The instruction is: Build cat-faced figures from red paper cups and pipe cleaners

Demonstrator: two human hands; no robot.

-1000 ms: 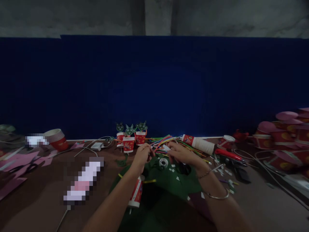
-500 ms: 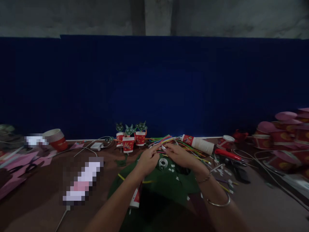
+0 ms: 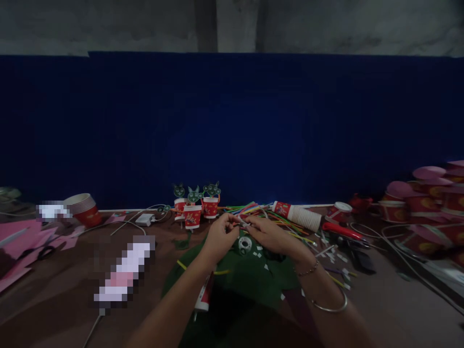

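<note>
In the middle of the head view, my left hand (image 3: pixel 221 237) and my right hand (image 3: pixel 266 232) meet fingertip to fingertip. Both are closed in a pinch on a small white strip (image 3: pixel 244 224), which looks like tape. Just below the fingers lies a white tape roll (image 3: pixel 245 245) on dark green sheets (image 3: pixel 250 278). Tiny white scraps (image 3: pixel 258 254) are scattered beside the roll. Under my left forearm, a red and white paper cup (image 3: pixel 203 296) lies on its side, partly hidden, with yellow pipe cleaners (image 3: pixel 222 272) sticking out near it.
Three decorated cups (image 3: pixel 192 216) with green animal heads stand behind my left hand. Coloured pipe cleaners (image 3: pixel 250 209), a lying stack of paper cups (image 3: pixel 297 216) and a red-handled tool (image 3: pixel 344 232) are at the back right. A blurred-out phone-like shape (image 3: pixel 125 273) lies left.
My left hand's fingers have curled in more, and the white strip between the fingertips shows more. Both hands stay in nearly the same place.
</note>
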